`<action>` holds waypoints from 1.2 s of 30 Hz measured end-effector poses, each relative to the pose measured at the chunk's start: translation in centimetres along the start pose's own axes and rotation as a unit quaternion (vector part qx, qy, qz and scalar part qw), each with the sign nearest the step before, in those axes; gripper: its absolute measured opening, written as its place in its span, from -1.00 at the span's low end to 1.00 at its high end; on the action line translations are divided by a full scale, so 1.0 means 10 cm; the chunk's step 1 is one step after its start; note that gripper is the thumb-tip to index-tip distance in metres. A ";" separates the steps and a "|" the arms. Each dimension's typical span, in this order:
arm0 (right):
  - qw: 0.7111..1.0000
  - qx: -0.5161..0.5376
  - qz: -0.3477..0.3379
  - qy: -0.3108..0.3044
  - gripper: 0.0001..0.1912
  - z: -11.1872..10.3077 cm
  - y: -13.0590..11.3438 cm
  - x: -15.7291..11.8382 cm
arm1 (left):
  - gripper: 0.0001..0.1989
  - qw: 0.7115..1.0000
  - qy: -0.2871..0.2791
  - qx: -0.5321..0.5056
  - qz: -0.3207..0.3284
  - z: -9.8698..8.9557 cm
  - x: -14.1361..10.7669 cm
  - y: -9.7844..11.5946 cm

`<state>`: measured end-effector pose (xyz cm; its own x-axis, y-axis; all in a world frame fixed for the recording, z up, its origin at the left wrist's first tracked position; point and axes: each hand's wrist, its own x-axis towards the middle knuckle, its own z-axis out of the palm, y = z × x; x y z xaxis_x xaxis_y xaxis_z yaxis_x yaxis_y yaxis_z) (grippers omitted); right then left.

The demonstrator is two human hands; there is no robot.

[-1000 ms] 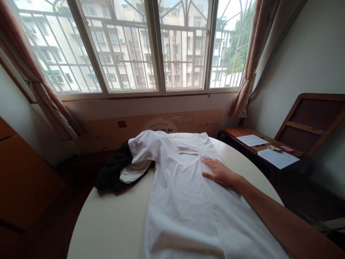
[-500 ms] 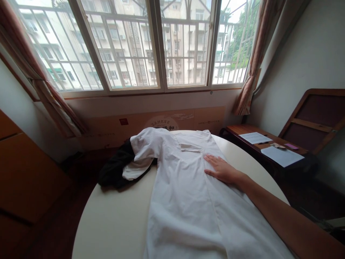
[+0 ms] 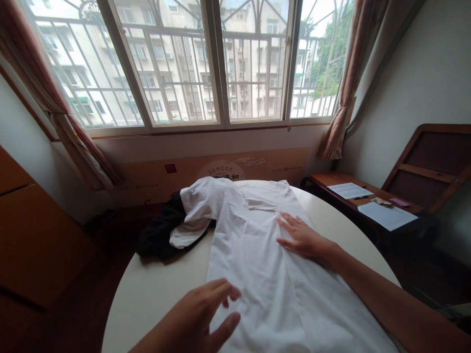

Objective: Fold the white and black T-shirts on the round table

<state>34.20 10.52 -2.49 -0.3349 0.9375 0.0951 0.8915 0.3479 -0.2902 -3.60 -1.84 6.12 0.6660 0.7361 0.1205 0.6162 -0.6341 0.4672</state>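
A white short-sleeved garment [image 3: 253,264], which looks like a shirt, lies spread along the round table [image 3: 147,299], its collar end toward the window. My right hand [image 3: 303,237] rests flat on the garment's right side, fingers spread. Over the lower left part of the cloth hovers my left hand [image 3: 202,314], thumb and fingers apart with nothing between them. Beneath the left sleeve, a black cloth item [image 3: 160,233] lies bunched at the table's left edge, with a white piece of fabric [image 3: 189,233] on it.
Right of the table stands a low wooden table [image 3: 331,179] with paper sheets [image 3: 386,215], a pen and small items. A folded wooden panel [image 3: 423,166] leans behind it. A cardboard panel [image 3: 184,169] stands under the barred window. An orange-brown cabinet [image 3: 37,235] is at left.
My left hand has come into view from the bottom, over the garment. My right hand stays on the cloth, its fingers a little more bent. The camera view has tipped slightly upward.
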 end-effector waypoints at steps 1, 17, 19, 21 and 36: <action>1.000 0.005 -0.009 -0.013 -0.01 0.02 -0.03 0.00 | -0.71 1.000 -0.002 0.009 -0.001 0.00 0.20 -0.05; 0.997 0.018 -0.018 -0.068 0.19 0.00 -0.22 -0.18 | -0.64 0.933 0.115 -0.140 -0.312 0.21 3.38 -0.82; 0.998 0.020 -0.015 -0.060 0.15 0.01 -0.22 -0.18 | -0.69 0.920 0.116 -0.164 -0.335 0.18 3.59 -0.97; 0.998 0.022 -0.011 -0.049 0.10 0.02 -0.22 -0.17 | -0.73 0.913 0.113 -0.180 -0.347 0.19 3.73 -1.09; 0.999 -0.051 -0.011 -0.012 -0.20 -0.16 -0.51 -0.23 | -0.84 0.921 0.242 -0.169 -0.255 0.48 3.94 -1.41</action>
<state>30.91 6.65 0.27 -0.3617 0.9292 0.0765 0.9097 0.3697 -0.1889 16.01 35.00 0.07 0.0111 0.9891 0.1471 0.5762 -0.1265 0.8074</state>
